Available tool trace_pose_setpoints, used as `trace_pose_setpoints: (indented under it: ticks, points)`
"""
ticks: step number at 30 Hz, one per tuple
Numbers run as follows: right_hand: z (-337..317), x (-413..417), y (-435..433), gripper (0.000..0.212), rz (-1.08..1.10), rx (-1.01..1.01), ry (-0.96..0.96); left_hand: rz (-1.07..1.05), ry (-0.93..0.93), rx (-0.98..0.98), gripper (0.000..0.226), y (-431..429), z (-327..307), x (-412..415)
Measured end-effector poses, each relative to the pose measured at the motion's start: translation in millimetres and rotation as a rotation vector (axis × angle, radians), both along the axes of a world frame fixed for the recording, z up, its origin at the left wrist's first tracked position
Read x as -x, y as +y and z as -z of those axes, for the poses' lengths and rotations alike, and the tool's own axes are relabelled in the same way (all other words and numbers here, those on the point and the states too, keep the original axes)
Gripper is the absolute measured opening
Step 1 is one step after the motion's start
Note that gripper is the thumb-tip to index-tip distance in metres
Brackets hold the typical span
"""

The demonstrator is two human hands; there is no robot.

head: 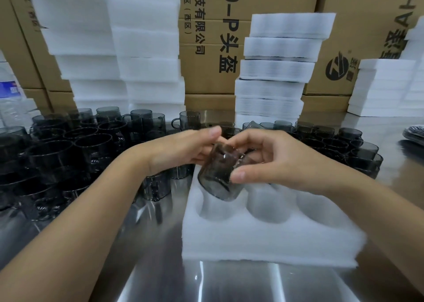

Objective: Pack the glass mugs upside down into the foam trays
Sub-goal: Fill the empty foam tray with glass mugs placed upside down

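From the head view, both hands hold one smoky dark glass mug (220, 175), tilted above the white foam tray (263, 239) on the steel table. The right hand (273, 157) curls round its side; the left hand (183, 150) grips its upper end. More dark mugs (68, 145) crowd the table behind.

The held glass mug (220, 175) is showing smoky grey, transparent, glossy glass. The foam tray (263, 239) is looking white, matt and faintly fuzzy at its edges. The metal tabletop (160, 260) is gleaming smoothly, mirroring light. The cardboard boxes (211, 81) are looking brown and matt.
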State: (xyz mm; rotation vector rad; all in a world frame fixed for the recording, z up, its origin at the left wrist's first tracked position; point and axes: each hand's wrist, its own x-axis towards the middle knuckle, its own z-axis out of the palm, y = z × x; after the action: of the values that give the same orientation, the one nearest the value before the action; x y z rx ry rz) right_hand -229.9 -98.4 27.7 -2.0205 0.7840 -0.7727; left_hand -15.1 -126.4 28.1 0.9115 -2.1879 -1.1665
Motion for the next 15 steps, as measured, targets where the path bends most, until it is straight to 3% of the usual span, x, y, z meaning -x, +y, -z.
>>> trace_pose_setpoints:
  ticks: [2,5,8,15]
  points:
    - [1,-5,6,0.055,0.017,0.056,0.097,0.006,-0.068,0.034,0.096,1,0,-2]
    - [3,-9,14,0.060,0.029,0.202,0.278,0.032,-0.172,0.038,0.088,4,-4,-4]
    - [3,-9,18,0.057,0.021,0.248,0.327,0.093,-0.171,-0.031,0.073,2,-3,-6]
    - [6,-8,15,0.061,0.041,0.347,0.429,0.095,-0.168,-0.045,0.067,2,-8,-12]
